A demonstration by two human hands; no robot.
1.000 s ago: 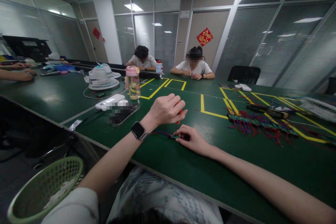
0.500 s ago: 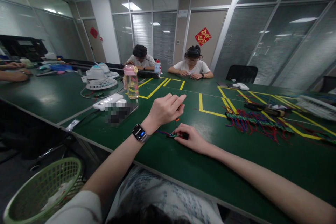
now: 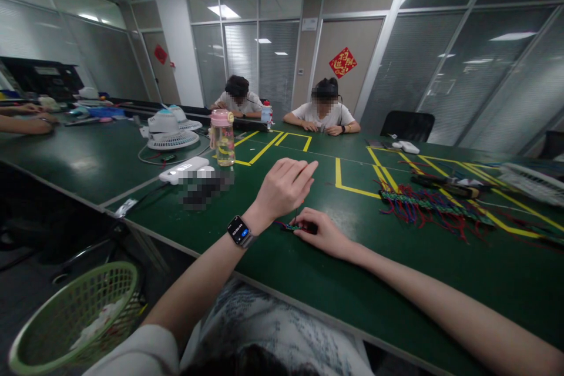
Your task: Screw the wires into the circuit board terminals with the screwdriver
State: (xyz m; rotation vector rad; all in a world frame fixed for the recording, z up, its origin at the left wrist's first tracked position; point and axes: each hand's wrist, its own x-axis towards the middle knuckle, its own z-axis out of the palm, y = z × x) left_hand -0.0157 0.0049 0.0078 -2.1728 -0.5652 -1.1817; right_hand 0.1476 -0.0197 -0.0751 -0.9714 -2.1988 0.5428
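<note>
My left hand [image 3: 284, 188], with a watch at its wrist, is closed above the table around a screwdriver [image 3: 296, 215]. Only its thin shaft shows, pointing down; the handle is hidden in my fingers. Beneath it, on the green tabletop, lies a small green circuit board [image 3: 289, 227] with thin wires at its left. My right hand [image 3: 321, 229] rests on the table, its thumb and fingers pinching the board's right side. A dark part sits between those fingers, too shaded to make out. The shaft's tip meets the board near my right fingertips.
A pink-lidded bottle [image 3: 224, 138], a white power strip [image 3: 185, 170] and white fans [image 3: 171, 129] stand to the left. Wired circuit boards [image 3: 434, 205] lie in a row at right among yellow tape. A green basket [image 3: 74, 317] is below the edge. Two people sit opposite.
My left hand has turned a little at the wrist and covers more of the screwdriver; the orange piece seen before is hidden. My right hand keeps its grip on the board. The view shifted slightly.
</note>
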